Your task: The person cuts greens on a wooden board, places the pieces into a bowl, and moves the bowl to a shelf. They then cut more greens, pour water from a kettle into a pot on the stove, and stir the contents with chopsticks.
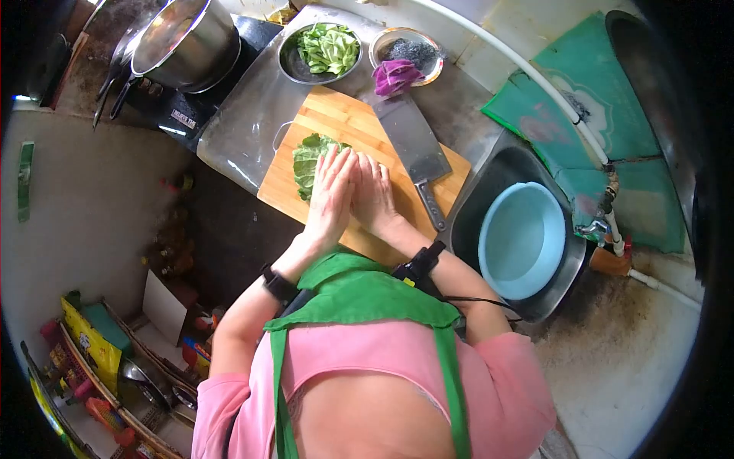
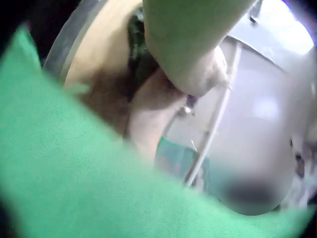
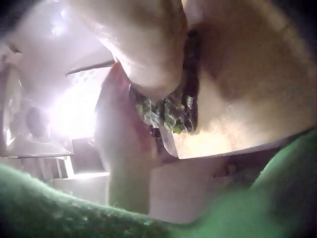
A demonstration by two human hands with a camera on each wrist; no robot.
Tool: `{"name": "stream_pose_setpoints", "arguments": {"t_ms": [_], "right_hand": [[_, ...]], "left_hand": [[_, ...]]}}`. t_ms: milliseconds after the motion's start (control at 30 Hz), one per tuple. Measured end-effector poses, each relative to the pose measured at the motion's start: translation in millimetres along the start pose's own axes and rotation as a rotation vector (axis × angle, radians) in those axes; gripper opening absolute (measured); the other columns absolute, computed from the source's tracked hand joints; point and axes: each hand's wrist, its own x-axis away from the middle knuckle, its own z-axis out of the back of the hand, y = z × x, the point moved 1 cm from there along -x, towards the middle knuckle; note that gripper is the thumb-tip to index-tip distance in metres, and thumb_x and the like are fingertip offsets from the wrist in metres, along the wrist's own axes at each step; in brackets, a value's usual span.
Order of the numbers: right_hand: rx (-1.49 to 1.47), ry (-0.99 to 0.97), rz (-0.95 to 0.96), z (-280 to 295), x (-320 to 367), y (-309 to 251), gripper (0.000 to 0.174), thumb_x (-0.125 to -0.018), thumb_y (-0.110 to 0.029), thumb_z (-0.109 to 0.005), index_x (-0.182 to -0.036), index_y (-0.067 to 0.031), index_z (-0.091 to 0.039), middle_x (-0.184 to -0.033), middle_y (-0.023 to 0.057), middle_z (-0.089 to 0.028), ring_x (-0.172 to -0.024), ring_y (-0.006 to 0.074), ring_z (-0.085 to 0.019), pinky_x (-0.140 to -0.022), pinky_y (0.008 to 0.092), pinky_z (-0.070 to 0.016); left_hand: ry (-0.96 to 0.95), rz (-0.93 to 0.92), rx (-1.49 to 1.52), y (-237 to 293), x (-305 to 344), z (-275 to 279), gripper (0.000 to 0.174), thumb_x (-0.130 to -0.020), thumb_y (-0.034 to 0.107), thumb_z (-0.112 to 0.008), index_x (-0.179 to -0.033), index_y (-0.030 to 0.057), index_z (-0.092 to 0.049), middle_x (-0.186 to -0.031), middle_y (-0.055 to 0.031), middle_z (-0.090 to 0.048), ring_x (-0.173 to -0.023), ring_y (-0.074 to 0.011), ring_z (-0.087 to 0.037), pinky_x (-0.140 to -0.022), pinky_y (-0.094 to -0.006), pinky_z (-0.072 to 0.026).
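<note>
On the wooden cutting board [image 1: 336,115] lie green leaves [image 1: 308,164], wrinkled and broad, their left part showing past the fingers. My left hand [image 1: 332,187] presses down over them with fingers laid long and together. Close against it, my right hand [image 1: 375,195] also rests on the leaves, its fingers partly hidden by the left. The leaves show dark and bunched [image 3: 168,111] beneath a palm in the right wrist view. A cleaver [image 1: 417,145] lies on the board to the right of both hands, touched by neither.
Behind the board stand a metal bowl of cut greens [image 1: 329,50] and a bowl with a scouring pad [image 1: 413,53] and purple cloth [image 1: 396,76]. At right, a blue basin [image 1: 524,237] sits in the sink [image 1: 558,294]. A steel pot [image 1: 183,46] stands back left.
</note>
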Motion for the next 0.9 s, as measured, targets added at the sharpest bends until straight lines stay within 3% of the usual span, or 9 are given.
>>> {"name": "stream_pose_setpoints", "arguments": {"t_ms": [133, 233, 333, 400, 500, 667, 733, 867, 900], "right_hand": [[-0.05, -0.04, -0.074, 8, -1, 1, 0.069, -0.077, -0.018, -0.055, -0.134, 0.0072, -0.026, -0.135, 0.0245, -0.033, -0.124, 0.0361, -0.034, -0.101, 0.0473, -0.0281], [-0.582, -0.196, -0.101, 47, -1, 16, 0.062, -0.08, -0.014, -0.054, -0.136, -0.0009, -0.03, -0.14, 0.0228, -0.03, -0.13, 0.0356, -0.03, -0.106, 0.0414, -0.0281], [-0.178, 0.067, -0.138, 91, 14, 40, 0.053, -0.076, -0.009, -0.063, -0.124, -0.0007, -0.043, -0.118, 0.0159, -0.053, -0.109, 0.0335, -0.051, -0.09, 0.037, -0.044], [0.071, -0.098, -0.309, 106, 27, 49, 0.053, -0.076, -0.01, -0.064, -0.124, -0.0059, -0.043, -0.106, 0.0152, -0.054, -0.098, 0.0333, -0.054, -0.082, 0.041, -0.0465], [0.099, -0.282, -0.336, 82, 42, 62, 0.06, -0.074, -0.01, -0.064, -0.128, -0.0129, -0.039, -0.099, 0.016, -0.053, -0.089, 0.0347, -0.056, -0.075, 0.0435, -0.048], [0.018, -0.266, -0.394, 97, 36, 72, 0.06, -0.072, -0.005, -0.061, -0.126, -0.0097, -0.035, -0.096, 0.0201, -0.053, -0.083, 0.0403, -0.058, -0.071, 0.0468, -0.0482], [-0.093, -0.159, -0.575, 114, 32, 73, 0.053, -0.073, -0.004, -0.057, -0.122, -0.01, -0.039, -0.095, 0.0204, -0.058, -0.085, 0.0388, -0.059, -0.074, 0.0468, -0.0485], [-0.1, -0.168, -0.276, 131, 17, 48, 0.037, -0.079, -0.008, -0.053, -0.115, -0.0078, -0.045, -0.098, 0.021, -0.06, -0.075, 0.0381, -0.061, -0.068, 0.0456, -0.0504], [-0.027, -0.147, -0.162, 136, 6, 31, 0.024, -0.082, -0.01, -0.052, -0.105, -0.0061, -0.048, -0.09, 0.0205, -0.059, -0.068, 0.038, -0.061, -0.061, 0.0449, -0.051]], "left_hand": [[0.33, 0.055, 0.19, -29, -4, -37, 0.031, -0.089, 0.001, -0.043, -0.119, 0.0025, -0.052, -0.119, -0.0142, -0.054, -0.118, -0.0282, -0.046, -0.108, -0.0429, -0.023], [0.352, 0.179, 0.288, -32, -3, -36, 0.031, -0.083, -0.005, -0.048, -0.112, 0.0022, -0.055, -0.114, -0.0143, -0.056, -0.113, -0.0289, -0.05, -0.103, -0.0445, -0.0314], [0.339, 0.035, 0.153, -39, -3, -40, 0.028, -0.082, -0.006, -0.051, -0.108, 0.0025, -0.055, -0.112, -0.0144, -0.057, -0.112, -0.0298, -0.05, -0.102, -0.0445, -0.0322], [0.348, 0.006, 0.142, -40, -4, -41, 0.025, -0.08, -0.006, -0.053, -0.103, 0.0024, -0.056, -0.11, -0.0144, -0.057, -0.111, -0.0305, -0.051, -0.102, -0.0442, -0.033], [0.36, -0.033, 0.116, -41, -6, -40, 0.023, -0.08, -0.004, -0.055, -0.102, 0.0024, -0.057, -0.112, -0.0133, -0.056, -0.11, -0.0317, -0.05, -0.1, -0.0437, -0.0349], [0.326, -0.024, 0.097, -43, -3, -36, 0.02, -0.079, 0.0, -0.058, -0.099, 0.0036, -0.059, -0.11, -0.0126, -0.054, -0.108, -0.0338, -0.048, -0.093, -0.0425, -0.0397], [0.356, -0.036, 0.099, -43, -4, -35, 0.022, -0.078, -0.001, -0.059, -0.099, 0.0037, -0.058, -0.105, -0.0131, -0.055, -0.106, -0.0333, -0.049, -0.091, -0.0418, -0.0408], [0.367, -0.033, 0.145, -45, -4, -34, 0.029, -0.074, -0.003, -0.06, -0.103, 0.0021, -0.055, -0.103, -0.0143, -0.056, -0.103, -0.0341, -0.051, -0.09, -0.0412, -0.0417], [0.358, -0.054, 0.126, -45, -5, -34, 0.03, -0.074, -0.003, -0.06, -0.103, 0.0018, -0.055, -0.102, -0.0148, -0.056, -0.102, -0.0344, -0.051, -0.089, -0.0413, -0.0418]]}}
